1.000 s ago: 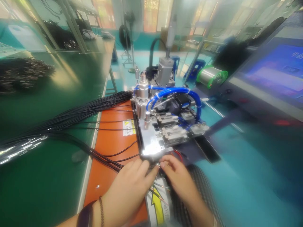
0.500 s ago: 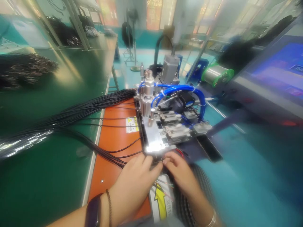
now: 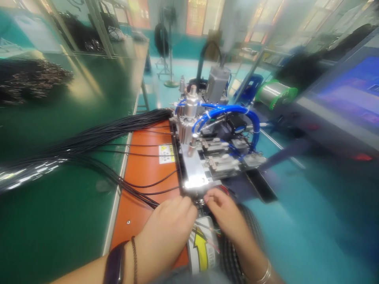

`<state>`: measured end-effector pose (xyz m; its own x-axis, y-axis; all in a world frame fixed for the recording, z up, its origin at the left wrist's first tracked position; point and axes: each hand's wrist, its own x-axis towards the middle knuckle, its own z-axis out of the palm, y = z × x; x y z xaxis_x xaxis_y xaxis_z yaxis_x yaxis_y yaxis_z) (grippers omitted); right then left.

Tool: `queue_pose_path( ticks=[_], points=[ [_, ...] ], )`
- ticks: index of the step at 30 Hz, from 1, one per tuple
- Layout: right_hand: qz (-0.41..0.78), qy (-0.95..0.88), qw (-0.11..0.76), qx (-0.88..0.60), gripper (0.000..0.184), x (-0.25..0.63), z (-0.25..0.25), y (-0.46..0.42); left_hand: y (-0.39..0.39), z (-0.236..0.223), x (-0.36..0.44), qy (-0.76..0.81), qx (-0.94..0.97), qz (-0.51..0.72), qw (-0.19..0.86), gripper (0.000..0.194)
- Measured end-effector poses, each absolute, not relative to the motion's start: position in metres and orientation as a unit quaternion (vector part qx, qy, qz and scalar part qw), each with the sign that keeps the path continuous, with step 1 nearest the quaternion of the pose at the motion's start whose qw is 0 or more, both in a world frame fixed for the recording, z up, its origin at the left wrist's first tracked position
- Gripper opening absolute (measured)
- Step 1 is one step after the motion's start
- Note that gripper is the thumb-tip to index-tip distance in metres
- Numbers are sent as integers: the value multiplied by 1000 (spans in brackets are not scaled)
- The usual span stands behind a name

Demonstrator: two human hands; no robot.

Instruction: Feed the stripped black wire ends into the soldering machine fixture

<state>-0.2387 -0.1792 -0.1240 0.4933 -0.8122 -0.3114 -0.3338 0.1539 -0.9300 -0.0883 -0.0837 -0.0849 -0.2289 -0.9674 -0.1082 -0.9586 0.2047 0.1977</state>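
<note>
My left hand [image 3: 173,223] is closed at the machine's front edge, its knuckles up and fingertips hidden. What it holds cannot be seen. Just under it, thin coloured wire ends [image 3: 209,228] stick out over a label with a yellow arrow [image 3: 201,250]. My right hand [image 3: 226,211] is closed in a pinch beside a small metal part [image 3: 201,202] at the front of the machine; anything between its fingertips is too small to tell. Above both hands is the machine's bright metal plate [image 3: 194,167]. A bundle of black cables [image 3: 137,193] runs in from the left behind my left hand.
A thicker black cable bundle [image 3: 118,132] crosses from the green table [image 3: 74,225] onto the orange machine top [image 3: 142,167]. Blue hoses [image 3: 237,108] arch over the clamps. A green-ended wire spool [image 3: 276,94] and a screen [image 3: 359,86] stand to the right.
My left thumb, stretched toward the right fingertips before, is now tucked in, and a gap shows between the hands. The right hand stays nearly in place. The view has shifted slightly.
</note>
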Motion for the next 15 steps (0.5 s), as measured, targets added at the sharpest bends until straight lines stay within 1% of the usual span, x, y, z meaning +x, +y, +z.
queue_pose_path(
  ticks=[2, 4, 6, 9, 15],
  points=[
    [-195, 464, 615, -607, 17, -238, -128, -179, -84, -79, -90, -763, 636, -115, -8, 27],
    [-201, 459, 610, -614, 16, -240, -131, -179, -82, -73, -92, -754, 648, -95, -36, 28],
    [-212, 448, 578, -648, 15, -244, -132, -178, -78, -69, -95, -746, 657, -77, -68, 34],
    [-216, 427, 525, -704, 16, -249, -132, -176, -73, -68, -99, -737, 662, -82, -105, 42],
    [-184, 423, 503, -731, 19, -252, -128, -176, -75, -64, -98, -712, 682, -131, -106, 45]
  ],
)
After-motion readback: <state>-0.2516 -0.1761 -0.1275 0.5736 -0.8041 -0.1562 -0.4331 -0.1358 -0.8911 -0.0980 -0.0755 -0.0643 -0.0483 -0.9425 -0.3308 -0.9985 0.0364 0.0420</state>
